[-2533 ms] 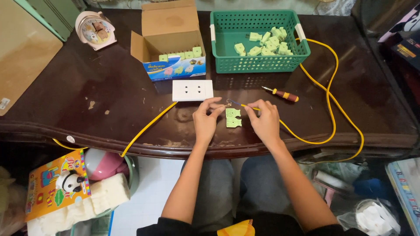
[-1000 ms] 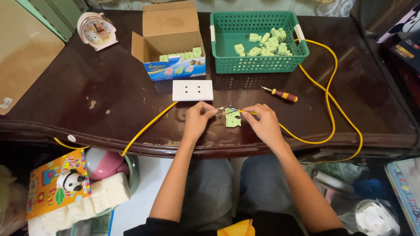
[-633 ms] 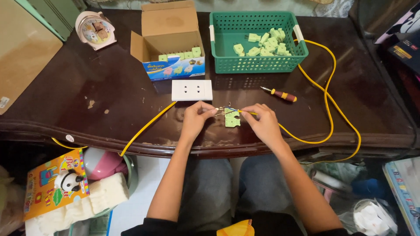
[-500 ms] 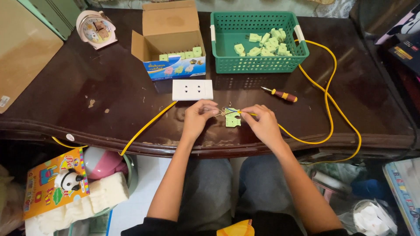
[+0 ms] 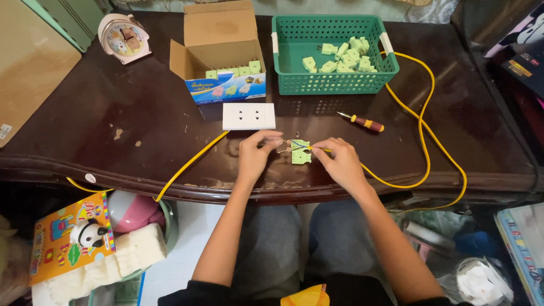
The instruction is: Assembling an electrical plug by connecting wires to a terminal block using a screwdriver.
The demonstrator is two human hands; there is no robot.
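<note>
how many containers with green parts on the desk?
2. An open cardboard box at the back, left of centre, with a blue front, and a green plastic basket to its right. Pieces underneath may be hidden.

Bare forearms, black short sleeves, grey trousers

From my seat, the fine wires point(image 5: 286, 144) at the green part point(image 5: 301, 153) are too small to trace. My left hand point(image 5: 255, 158) covers their ends. At 3 o'clock the book point(image 5: 524, 243) is cut by the edge; at 9 o'clock, the cardboard point(image 5: 28, 68) too.
</note>
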